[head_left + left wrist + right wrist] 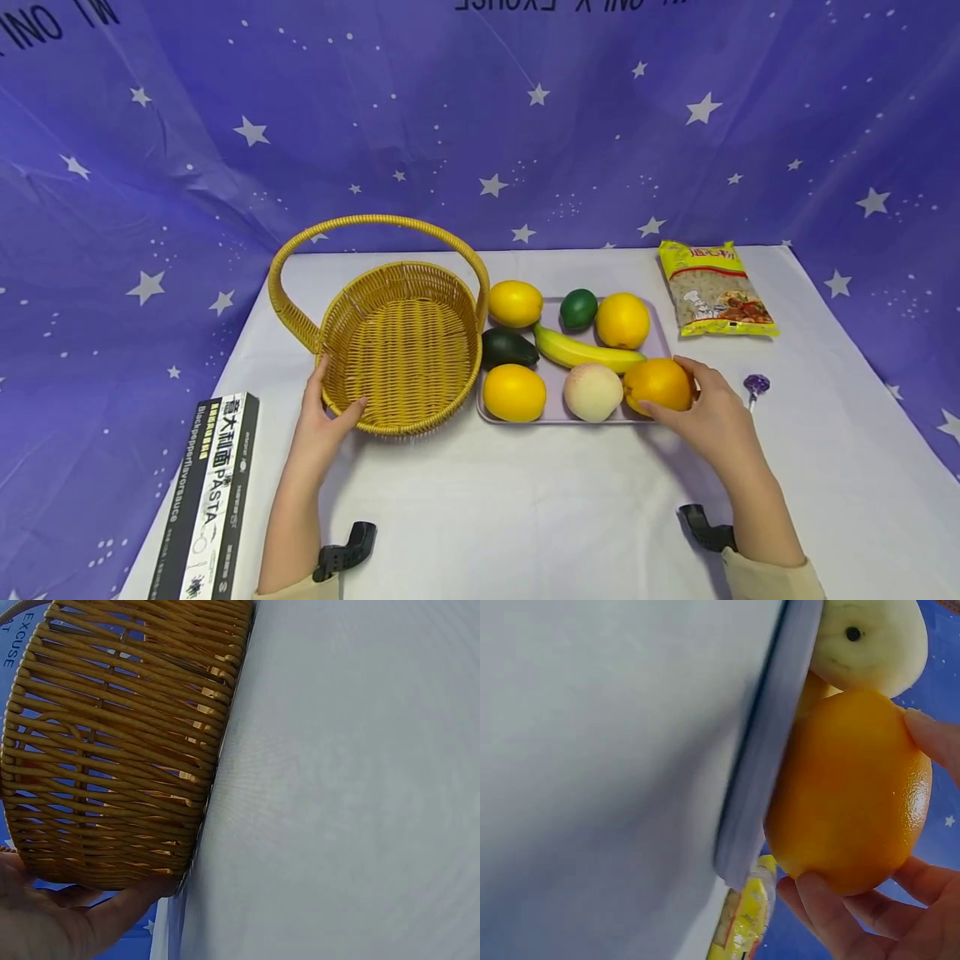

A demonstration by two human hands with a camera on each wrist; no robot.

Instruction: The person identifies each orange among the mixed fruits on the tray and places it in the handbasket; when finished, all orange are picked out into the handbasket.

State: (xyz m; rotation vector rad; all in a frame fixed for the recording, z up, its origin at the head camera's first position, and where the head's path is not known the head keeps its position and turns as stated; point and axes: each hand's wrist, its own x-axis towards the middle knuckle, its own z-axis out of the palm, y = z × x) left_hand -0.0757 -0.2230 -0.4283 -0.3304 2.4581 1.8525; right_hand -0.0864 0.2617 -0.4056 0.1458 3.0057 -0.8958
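Left of the left fingers, slim glossy-looking boxes, printed in black and white, lie lengthwise on the white cloth. The left hand has thumb and fingers apart, resting against the near-left wall of a round, ridged wicker basket, whose arched, tightly wound handle rises beyond those fingertips. Between the two hands sits a flat lilac tray; on its side nearer the left fingers are two smooth yellow ovals and a dark, pear-shaped avocado. Farther right come a curved banana, a small green oval fruit, a pale, matte peach and a round orange-yellow fruit. The right hand clasps a shiny, oblong orange between thumb and fingers at the tray's near-right corner; the peach and banana tip crowd its left side, between it and the basket. Beyond the right fingers lies a crinkled plastic bag; just right of them, a purple lollipop.
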